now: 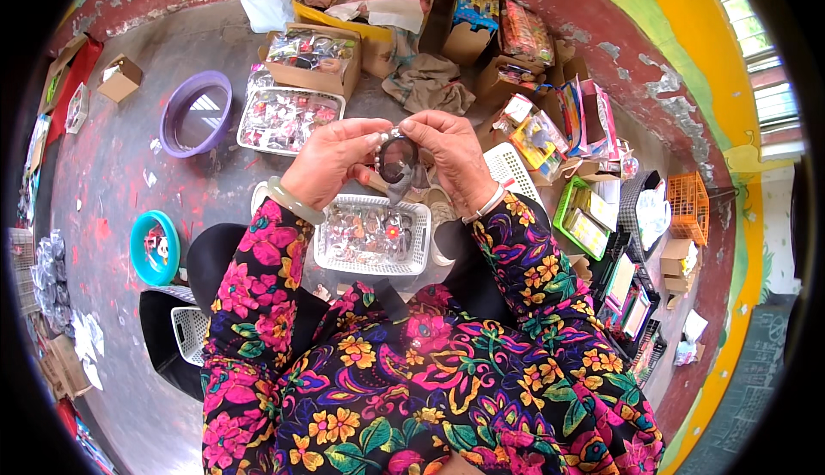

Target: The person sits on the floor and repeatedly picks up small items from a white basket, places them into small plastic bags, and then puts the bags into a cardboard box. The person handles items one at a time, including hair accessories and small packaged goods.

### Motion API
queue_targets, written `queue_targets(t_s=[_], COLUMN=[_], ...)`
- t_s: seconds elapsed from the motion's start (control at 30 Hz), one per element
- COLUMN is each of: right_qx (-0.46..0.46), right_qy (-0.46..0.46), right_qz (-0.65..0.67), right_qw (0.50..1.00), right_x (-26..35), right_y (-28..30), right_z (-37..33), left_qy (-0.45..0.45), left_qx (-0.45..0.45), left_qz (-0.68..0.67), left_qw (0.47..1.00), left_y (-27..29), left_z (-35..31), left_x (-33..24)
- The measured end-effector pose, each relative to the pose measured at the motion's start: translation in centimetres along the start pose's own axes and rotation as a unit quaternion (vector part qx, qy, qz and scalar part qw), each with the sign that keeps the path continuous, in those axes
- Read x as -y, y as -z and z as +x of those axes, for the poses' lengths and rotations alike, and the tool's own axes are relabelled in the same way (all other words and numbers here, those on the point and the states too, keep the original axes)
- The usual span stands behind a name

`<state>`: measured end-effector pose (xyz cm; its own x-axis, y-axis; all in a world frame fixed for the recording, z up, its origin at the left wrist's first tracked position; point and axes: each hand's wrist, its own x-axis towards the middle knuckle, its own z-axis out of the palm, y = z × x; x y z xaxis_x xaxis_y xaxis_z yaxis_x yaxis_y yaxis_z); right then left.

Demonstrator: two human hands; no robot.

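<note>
Both hands are raised in front of my chest, pinching a dark loop with pale beads (398,190) that looks like a beaded hair tie. My left hand (331,159) grips its upper left side between thumb and fingers. At its upper right, my right hand (461,159) holds it the same way, fingertips close to the left ones. Directly below, between my knees, stands a white plastic basket (419,247) of small items in clear wrappers.
Beyond my hands are another white basket (243,135) of packets and an open carton (339,79). A purple basin (172,118) and a turquoise basin (137,247) stand left. Right are a bright green basket (563,213), an orange crate (687,208) and several cartons along the wall.
</note>
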<state>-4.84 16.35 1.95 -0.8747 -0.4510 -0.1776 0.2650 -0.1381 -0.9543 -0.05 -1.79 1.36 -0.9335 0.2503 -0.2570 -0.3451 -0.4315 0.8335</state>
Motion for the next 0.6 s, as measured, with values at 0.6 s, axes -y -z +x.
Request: queue_targets(t_s=[0.6], right_qx=[-0.006], right_qy=[-0.007], right_qz=[-0.082], right_qw=[0.997], right_x=[0.4], right_y=[-0.6], right_z=[-0.1], left_qy=[0.017], left_qx=[-0.017], left_qz=[0.145], left_qw=[0.989], left_y=[0.4], left_z=[0.8], left_x=[1.4])
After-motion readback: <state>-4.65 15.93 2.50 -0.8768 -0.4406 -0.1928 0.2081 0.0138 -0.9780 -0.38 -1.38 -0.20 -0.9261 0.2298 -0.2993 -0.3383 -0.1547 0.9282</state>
